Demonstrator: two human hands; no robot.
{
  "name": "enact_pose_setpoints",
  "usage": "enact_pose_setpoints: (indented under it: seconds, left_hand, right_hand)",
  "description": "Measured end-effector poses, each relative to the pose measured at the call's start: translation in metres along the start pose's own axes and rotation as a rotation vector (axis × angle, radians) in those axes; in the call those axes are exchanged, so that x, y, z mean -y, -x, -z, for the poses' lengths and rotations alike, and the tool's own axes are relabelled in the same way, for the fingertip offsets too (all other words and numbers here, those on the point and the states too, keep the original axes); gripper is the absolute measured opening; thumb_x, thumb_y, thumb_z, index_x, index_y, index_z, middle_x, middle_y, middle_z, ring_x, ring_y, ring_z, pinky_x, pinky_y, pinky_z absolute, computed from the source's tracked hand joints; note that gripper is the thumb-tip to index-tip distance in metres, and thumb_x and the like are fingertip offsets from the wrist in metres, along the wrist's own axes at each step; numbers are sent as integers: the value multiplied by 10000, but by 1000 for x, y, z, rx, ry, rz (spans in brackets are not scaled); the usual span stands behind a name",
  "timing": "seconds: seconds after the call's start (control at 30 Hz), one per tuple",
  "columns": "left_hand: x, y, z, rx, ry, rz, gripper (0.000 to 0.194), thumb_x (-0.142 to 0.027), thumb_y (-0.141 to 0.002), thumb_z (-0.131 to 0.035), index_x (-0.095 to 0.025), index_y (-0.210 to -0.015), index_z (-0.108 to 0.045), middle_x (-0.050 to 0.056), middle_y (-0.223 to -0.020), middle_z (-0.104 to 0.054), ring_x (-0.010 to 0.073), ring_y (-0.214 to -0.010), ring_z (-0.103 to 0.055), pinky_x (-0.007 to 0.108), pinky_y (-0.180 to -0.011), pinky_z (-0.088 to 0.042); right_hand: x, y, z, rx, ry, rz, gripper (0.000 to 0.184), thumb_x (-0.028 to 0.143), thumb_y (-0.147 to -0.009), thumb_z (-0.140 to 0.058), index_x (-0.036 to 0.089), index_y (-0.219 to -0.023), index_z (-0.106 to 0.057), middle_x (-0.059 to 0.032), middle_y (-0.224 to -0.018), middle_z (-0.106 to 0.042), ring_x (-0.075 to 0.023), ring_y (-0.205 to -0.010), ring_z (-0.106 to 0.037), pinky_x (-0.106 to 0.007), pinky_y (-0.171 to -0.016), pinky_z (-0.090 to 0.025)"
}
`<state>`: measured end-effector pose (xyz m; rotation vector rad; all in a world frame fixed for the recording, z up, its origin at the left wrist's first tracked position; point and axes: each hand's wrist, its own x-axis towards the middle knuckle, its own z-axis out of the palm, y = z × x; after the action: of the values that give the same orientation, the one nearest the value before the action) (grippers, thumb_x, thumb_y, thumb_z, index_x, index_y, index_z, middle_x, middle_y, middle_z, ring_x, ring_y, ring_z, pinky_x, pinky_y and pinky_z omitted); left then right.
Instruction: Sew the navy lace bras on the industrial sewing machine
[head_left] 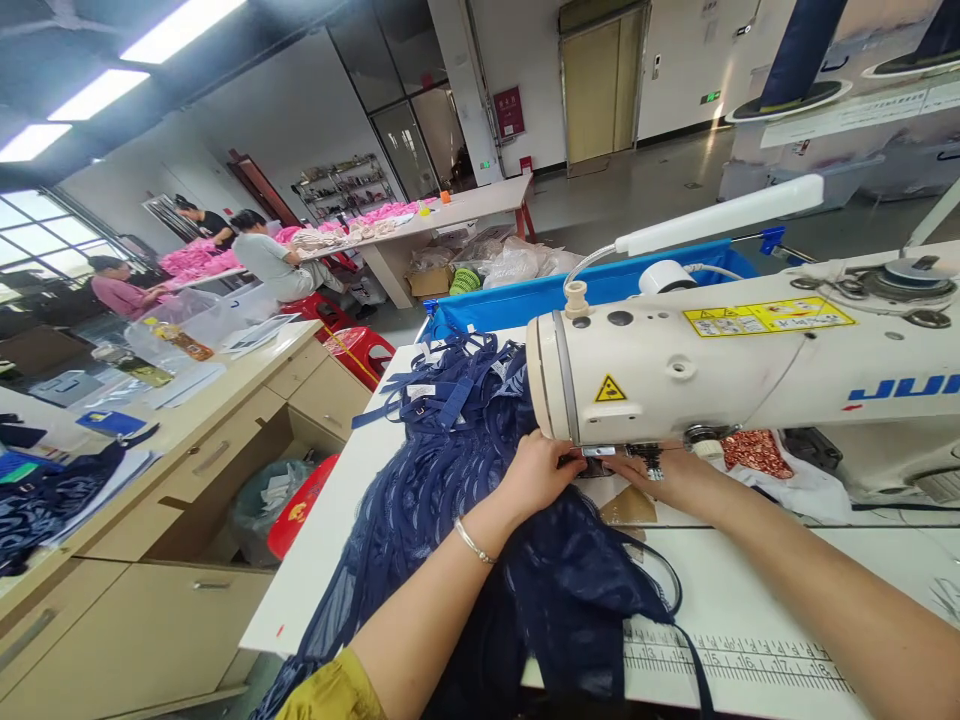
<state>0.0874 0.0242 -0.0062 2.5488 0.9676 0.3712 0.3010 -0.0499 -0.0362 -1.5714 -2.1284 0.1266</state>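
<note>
A white sewing machine [667, 365] stands across the right side, its head over a navy sheer garment [592, 580] with thin straps. My left hand [541, 468] is closed on the navy fabric just left of the needle area, thumb and fingers pinched. From the right, under the machine arm, comes my right hand [654, 468]. Its fingers are bent together at the fabric beside the presser foot, partly hidden by the machine. More navy garments [442, 450] lie heaped behind and left of my left hand. The needle and stitching point are hard to make out.
A printed ruler [735, 655] runs along the white table's front. Copper-coloured material [754, 455] lies under the machine arm. Beyond the table hangs a blue cloth bin [487, 305]. A wooden cabinet [217, 450] stands left, bottles on top. Several people sit farther back near pink fabric [199, 260].
</note>
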Motion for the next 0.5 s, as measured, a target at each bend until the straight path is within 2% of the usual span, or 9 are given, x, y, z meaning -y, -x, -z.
enact_pose_setpoints:
  seconds: [0.1,0.17,0.27,0.33,0.5]
  left_hand:
    - [-2,1,-1,20,-56,-44,140,-242,-871,-685,-219,-994,-748,35,-1078,-745,218,-1023,-661,340,-966,-493]
    - [-4,2,-2,33,-135,-62,115,-246,-902,-649,-208,-930,-753,44,-1008,-752,221,-985,-672,346,-925,-497]
    - [-8,5,-2,55,-280,-77,213,-267,-959,-567,-196,-887,-755,65,-906,-749,232,-918,-682,371,-863,-498]
    - [-9,5,-2,58,-322,-73,219,-274,-968,-555,-197,-910,-752,75,-929,-747,237,-935,-680,374,-855,-497]
    - [-6,2,-2,24,-244,16,130,-263,-921,-639,-213,-986,-740,60,-972,-739,231,-985,-668,377,-938,-488]
  right_hand:
    - [2,2,7,26,-10,10,313,402,-941,-540,320,-1189,-713,-33,-1021,-758,-280,-926,-714,-415,-867,-595]
    - [5,1,9,16,9,2,289,381,-946,-532,312,-1144,-731,-43,-1006,-760,-283,-911,-717,-419,-853,-596]
    - [11,-1,11,17,69,-10,280,321,-957,-501,291,-1074,-753,-50,-961,-765,-276,-886,-720,-403,-834,-598]
    - [13,-1,12,28,99,20,296,252,-947,-496,300,-1089,-751,-39,-965,-767,-267,-890,-721,-398,-856,-591]
    - [6,2,4,-3,81,182,461,127,-956,-452,403,-1252,-671,37,-1239,-691,-249,-1056,-691,-401,-953,-557]
